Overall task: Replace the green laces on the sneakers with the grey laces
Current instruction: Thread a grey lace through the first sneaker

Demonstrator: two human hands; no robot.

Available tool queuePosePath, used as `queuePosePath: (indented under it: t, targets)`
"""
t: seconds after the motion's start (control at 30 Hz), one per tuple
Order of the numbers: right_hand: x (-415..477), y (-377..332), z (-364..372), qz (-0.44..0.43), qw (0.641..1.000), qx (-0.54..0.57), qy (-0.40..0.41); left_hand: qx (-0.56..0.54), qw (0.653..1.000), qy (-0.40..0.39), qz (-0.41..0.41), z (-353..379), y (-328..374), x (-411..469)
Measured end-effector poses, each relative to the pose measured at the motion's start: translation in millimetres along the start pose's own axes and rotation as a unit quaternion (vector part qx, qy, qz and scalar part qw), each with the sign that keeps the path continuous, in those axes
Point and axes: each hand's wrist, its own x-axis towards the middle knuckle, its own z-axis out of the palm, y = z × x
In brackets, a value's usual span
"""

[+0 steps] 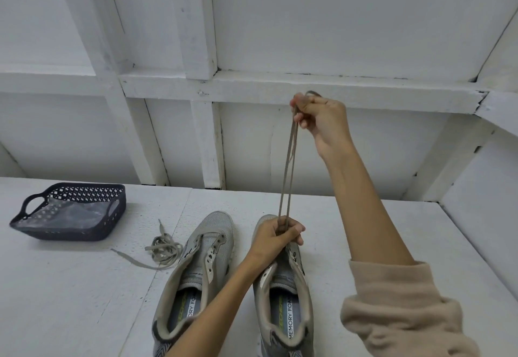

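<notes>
Two grey sneakers stand side by side on the white table, toes pointing away. The left sneaker [196, 267] has bare eyelets and no lace. My left hand [276, 234] rests on the front of the right sneaker [283, 295], fingers closed around both strands of a grey lace [287, 166]. That lace runs taut and nearly straight up to my right hand [319, 121], which pinches its upper ends high above the shoe. A second grey lace [164, 248] lies in a loose coil on the table, left of the left sneaker.
A dark blue perforated basket [70, 210] with handles sits at the table's back left, holding something pale grey. A white panelled wall [252, 87] rises just behind the table [70, 300]. A beige sleeve [400, 311] covers my right forearm at lower right.
</notes>
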Motion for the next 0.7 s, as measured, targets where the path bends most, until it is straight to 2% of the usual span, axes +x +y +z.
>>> queuePosePath:
  t: [0.13, 0.23, 0.27, 0.3, 0.37, 0.4, 0.57, 0.63, 0.7]
  targets:
    - [8, 12, 5, -0.001, 1.0, 0.0, 0.003, -0.035, 0.999, 0.003, 0.0, 0, 2, -1]
    - [7, 30, -5, 0.066, 0.992, -0.096, -0.056, -0.062, 0.998, 0.011, 0.003, 1, 10, 0]
    - [5, 36, -11, 0.103, 0.975, -0.179, -0.079, -0.063, 0.998, 0.012, 0.001, 0, 13, 1]
    - [3, 43, -19, 0.135, 0.943, -0.289, -0.1, -0.062, 0.998, 0.01, -0.002, -1, 14, 3]
    - [-3, 56, -33, 0.16, 0.847, -0.492, -0.123, -0.059, 0.998, 0.0, -0.011, -3, 18, 6]
    - [-9, 60, -40, 0.166, 0.812, -0.545, -0.127, -0.057, 0.998, -0.005, -0.015, -4, 19, 8]
    - [-44, 72, -56, 0.273, 0.741, -0.568, -0.232, 0.0, 0.999, -0.044, -0.018, -9, 21, 15]
    - [-50, 79, -58, 0.262, 0.752, -0.553, -0.246, 0.023, 0.998, -0.047, -0.02, -11, 21, 15]
    - [-54, 83, -58, 0.236, 0.799, -0.504, -0.231, 0.033, 0.999, -0.037, -0.018, -13, 21, 16]
